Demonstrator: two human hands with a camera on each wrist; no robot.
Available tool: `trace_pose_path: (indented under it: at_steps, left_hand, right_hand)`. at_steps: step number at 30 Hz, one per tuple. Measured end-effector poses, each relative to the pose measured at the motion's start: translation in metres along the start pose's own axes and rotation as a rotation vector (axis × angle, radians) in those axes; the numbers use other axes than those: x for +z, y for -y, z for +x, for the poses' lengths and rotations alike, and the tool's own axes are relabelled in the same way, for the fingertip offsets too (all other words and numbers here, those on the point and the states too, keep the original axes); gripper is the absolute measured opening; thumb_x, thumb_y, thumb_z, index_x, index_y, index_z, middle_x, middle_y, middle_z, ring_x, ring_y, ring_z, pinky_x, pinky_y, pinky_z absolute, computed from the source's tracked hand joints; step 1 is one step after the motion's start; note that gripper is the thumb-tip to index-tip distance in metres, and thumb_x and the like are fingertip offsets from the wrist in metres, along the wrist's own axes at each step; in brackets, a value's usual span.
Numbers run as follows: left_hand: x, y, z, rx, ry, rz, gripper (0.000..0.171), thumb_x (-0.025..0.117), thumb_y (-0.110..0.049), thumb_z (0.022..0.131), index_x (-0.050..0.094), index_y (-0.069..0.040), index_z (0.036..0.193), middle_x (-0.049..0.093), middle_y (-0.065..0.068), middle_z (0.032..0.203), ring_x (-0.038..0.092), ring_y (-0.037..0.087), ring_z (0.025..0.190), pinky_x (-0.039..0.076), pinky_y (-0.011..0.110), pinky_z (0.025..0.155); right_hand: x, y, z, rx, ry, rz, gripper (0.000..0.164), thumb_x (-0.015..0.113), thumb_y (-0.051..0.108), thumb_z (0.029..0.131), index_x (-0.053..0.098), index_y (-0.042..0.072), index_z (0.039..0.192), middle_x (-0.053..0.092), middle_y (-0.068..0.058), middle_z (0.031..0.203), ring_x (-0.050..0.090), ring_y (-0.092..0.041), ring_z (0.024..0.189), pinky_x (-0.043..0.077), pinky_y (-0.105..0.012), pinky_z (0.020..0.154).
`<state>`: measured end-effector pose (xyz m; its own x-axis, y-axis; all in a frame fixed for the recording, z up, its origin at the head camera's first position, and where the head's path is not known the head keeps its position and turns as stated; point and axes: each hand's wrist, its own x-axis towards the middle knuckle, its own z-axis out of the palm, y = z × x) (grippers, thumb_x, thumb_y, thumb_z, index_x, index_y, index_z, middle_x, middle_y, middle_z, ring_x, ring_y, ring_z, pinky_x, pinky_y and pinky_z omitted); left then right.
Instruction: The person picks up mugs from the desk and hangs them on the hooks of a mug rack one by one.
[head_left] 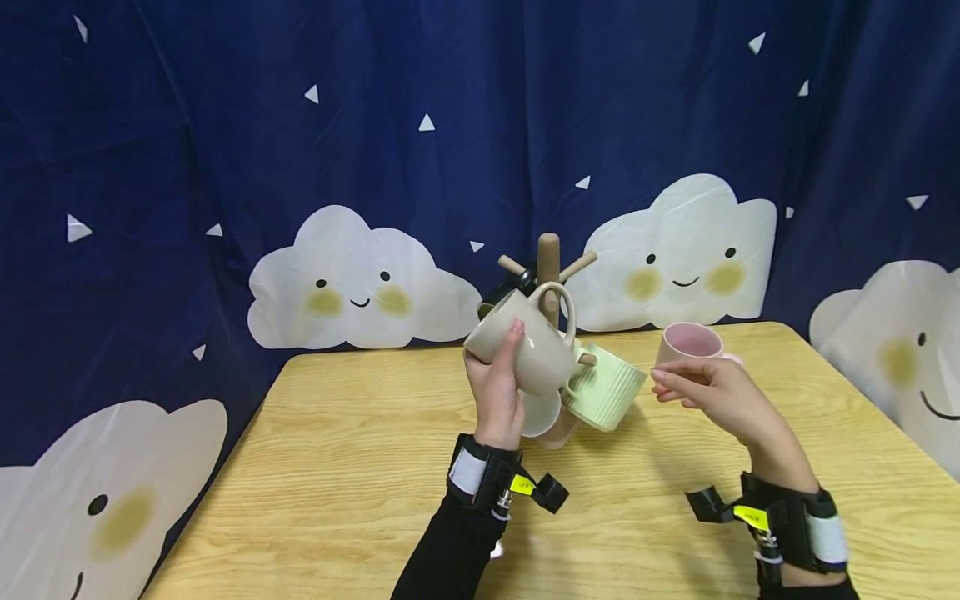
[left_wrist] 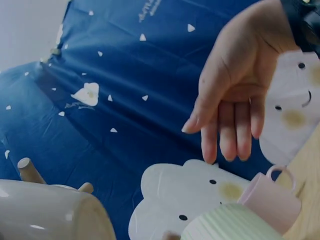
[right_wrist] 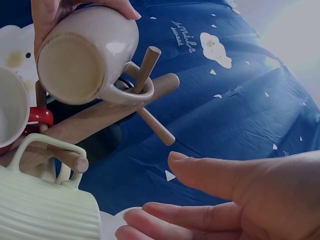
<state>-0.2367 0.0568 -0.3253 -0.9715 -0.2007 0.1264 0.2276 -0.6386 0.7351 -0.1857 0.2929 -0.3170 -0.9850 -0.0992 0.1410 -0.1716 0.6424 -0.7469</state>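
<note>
My left hand [head_left: 497, 387] grips a cream mug [head_left: 534, 342] by its body, tilted, in front of a wooden mug tree [head_left: 549, 250]. In the right wrist view a peg [right_wrist: 148, 67] of the tree appears to pass through the loop of the cream mug's handle [right_wrist: 125, 95]. A ribbed pale green mug [head_left: 604, 387] hangs by its handle from a lower peg. My right hand [head_left: 716, 392] is in the air to the right, fingers loosely extended and holding nothing. Behind it, a pink mug [head_left: 692, 340] stands on the table, partly hidden.
A white-lined mug [right_wrist: 11, 107] with a red handle and a dark mug [head_left: 495, 292] are also at the tree, partly hidden. The wooden table [head_left: 352, 467] reaches back to a dark blue curtain [head_left: 420, 50] with cloud faces.
</note>
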Motion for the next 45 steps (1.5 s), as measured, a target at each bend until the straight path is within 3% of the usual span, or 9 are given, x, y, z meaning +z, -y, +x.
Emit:
trace_pose_path:
  at_steps: [7, 16, 22, 26, 32, 36, 39, 42, 45]
  left_hand:
    - [-0.010, 0.001, -0.003, 0.014, 0.050, 0.135, 0.065, 0.072, -0.013, 0.076, 0.037, -0.008, 0.130, 0.046, 0.012, 0.125, 0.050, 0.025, 0.112, 0.046, 0.036, 0.090]
    - [-0.015, 0.000, -0.006, 0.034, 0.002, 0.273, 0.103, 0.080, -0.009, 0.066, 0.011, -0.014, 0.142, 0.034, 0.012, 0.138, 0.045, 0.027, 0.120, 0.040, 0.038, 0.099]
    - [-0.015, -0.002, -0.009, 0.042, 0.035, 0.430, 0.105, 0.083, -0.017, 0.064, 0.014, -0.019, 0.142, 0.026, 0.010, 0.144, 0.035, 0.026, 0.128, 0.029, 0.044, 0.107]
    - [-0.018, -0.007, -0.010, 0.068, 0.072, 0.445, 0.102, 0.082, -0.018, 0.065, 0.015, -0.018, 0.142, 0.022, 0.011, 0.145, 0.029, 0.027, 0.133, 0.026, 0.045, 0.109]
    - [-0.034, -0.032, -0.008, 0.089, 0.062, 0.442, 0.089, 0.078, -0.017, 0.071, 0.022, -0.012, 0.140, 0.023, 0.011, 0.145, 0.020, 0.026, 0.139, 0.012, 0.044, 0.115]
    - [-0.057, -0.058, -0.004, 0.094, 0.051, 0.439, 0.079, 0.073, -0.016, 0.076, 0.026, -0.010, 0.139, 0.026, 0.008, 0.142, 0.026, 0.022, 0.136, 0.015, 0.040, 0.115]
    - [-0.075, -0.079, -0.001, 0.084, 0.065, 0.484, 0.069, 0.070, -0.017, 0.080, 0.031, -0.011, 0.137, 0.032, 0.006, 0.139, 0.034, 0.018, 0.131, 0.024, 0.036, 0.113]
    - [-0.089, -0.099, 0.002, 0.089, 0.091, 0.609, 0.058, 0.069, -0.018, 0.082, 0.040, -0.013, 0.131, 0.045, 0.006, 0.131, 0.046, 0.019, 0.123, 0.035, 0.035, 0.106]
    - [-0.099, -0.112, 0.003, 0.139, 0.123, 0.863, 0.049, 0.070, -0.021, 0.082, 0.048, -0.013, 0.125, 0.057, 0.008, 0.120, 0.054, 0.021, 0.113, 0.042, 0.039, 0.098]
  right_hand:
    - [0.002, -0.001, 0.002, 0.007, 0.017, -0.018, 0.042, 0.052, 0.027, 0.094, 0.057, -0.006, 0.118, 0.069, -0.017, 0.096, 0.062, 0.004, 0.078, 0.050, -0.024, 0.068]
    - [0.006, 0.000, 0.004, 0.045, 0.050, -0.021, 0.045, 0.052, 0.031, 0.094, 0.057, -0.007, 0.118, 0.069, -0.017, 0.097, 0.065, -0.004, 0.078, 0.049, -0.030, 0.071]
    - [0.006, 0.001, 0.005, 0.041, 0.050, -0.029, 0.047, 0.052, 0.033, 0.093, 0.058, -0.007, 0.116, 0.070, -0.015, 0.095, 0.066, -0.009, 0.080, 0.050, -0.034, 0.071]
    - [0.006, 0.000, 0.005, 0.040, 0.050, -0.034, 0.047, 0.052, 0.034, 0.093, 0.058, -0.007, 0.116, 0.070, -0.015, 0.095, 0.066, -0.009, 0.079, 0.051, -0.034, 0.071]
    - [-0.001, -0.007, 0.002, 0.018, 0.023, -0.040, 0.043, 0.052, 0.029, 0.094, 0.058, -0.007, 0.116, 0.069, -0.017, 0.096, 0.064, 0.000, 0.076, 0.051, -0.026, 0.067]
    - [-0.008, -0.012, 0.000, 0.033, 0.019, -0.022, 0.043, 0.050, 0.028, 0.095, 0.056, -0.007, 0.119, 0.070, -0.015, 0.096, 0.062, 0.005, 0.076, 0.049, -0.022, 0.067]
    - [-0.013, -0.015, -0.001, 0.057, 0.015, -0.016, 0.045, 0.049, 0.029, 0.095, 0.054, -0.007, 0.122, 0.070, -0.007, 0.092, 0.060, 0.007, 0.077, 0.049, -0.020, 0.068]
    - [-0.018, -0.017, -0.003, 0.081, 0.012, -0.013, 0.050, 0.049, 0.034, 0.095, 0.053, -0.007, 0.123, 0.069, 0.006, 0.086, 0.059, 0.009, 0.078, 0.049, -0.018, 0.068]
    - [-0.020, -0.020, -0.004, 0.097, 0.014, -0.006, 0.052, 0.048, 0.036, 0.095, 0.052, -0.007, 0.123, 0.067, 0.016, 0.082, 0.060, 0.008, 0.079, 0.048, -0.017, 0.069]
